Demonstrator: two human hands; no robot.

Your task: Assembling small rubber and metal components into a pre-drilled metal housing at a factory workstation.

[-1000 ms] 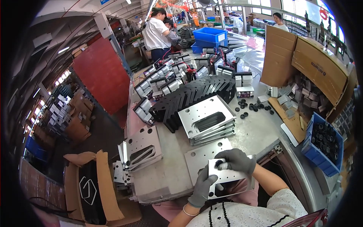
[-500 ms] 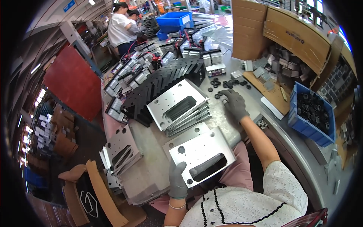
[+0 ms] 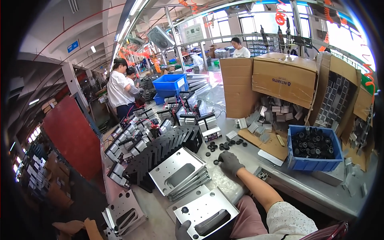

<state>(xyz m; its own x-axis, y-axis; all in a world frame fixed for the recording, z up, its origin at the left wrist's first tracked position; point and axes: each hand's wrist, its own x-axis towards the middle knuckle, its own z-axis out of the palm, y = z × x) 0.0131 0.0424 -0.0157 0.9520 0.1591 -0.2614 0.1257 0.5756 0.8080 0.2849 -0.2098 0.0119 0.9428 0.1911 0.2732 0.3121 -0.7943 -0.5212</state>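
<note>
My left hand (image 3: pixel 182 231), in a grey glove and partly cut off by the lower edge, grips the near left edge of a silver metal bracket (image 3: pixel 208 205). This bracket has a long slot and round holes, with a black grommet (image 3: pixel 185 209) in one corner hole. My right hand (image 3: pixel 231 163), also gloved, reaches onto the bench with fingers bent together at a loose black grommet (image 3: pixel 216 162); its fingertips are partly hidden. Several more grommets (image 3: pixel 213 147) lie just beyond. A stack of similar brackets (image 3: pixel 178 170) rests between my hands and a row of black parts (image 3: pixel 160 154).
To the right stands a blue bin (image 3: pixel 316 163) full of grommets. Metal heat sinks (image 3: pixel 280 110) lie by cardboard boxes (image 3: pixel 284 80). More brackets (image 3: pixel 125 212) sit at the left bench edge. Co-workers (image 3: pixel 120 90) stand beyond the assembled units (image 3: pixel 134 130).
The view has tilted up, so the bench sits lower in the picture and more of the room shows. My left hand still holds the bracket; my right hand stays by the grommets.
</note>
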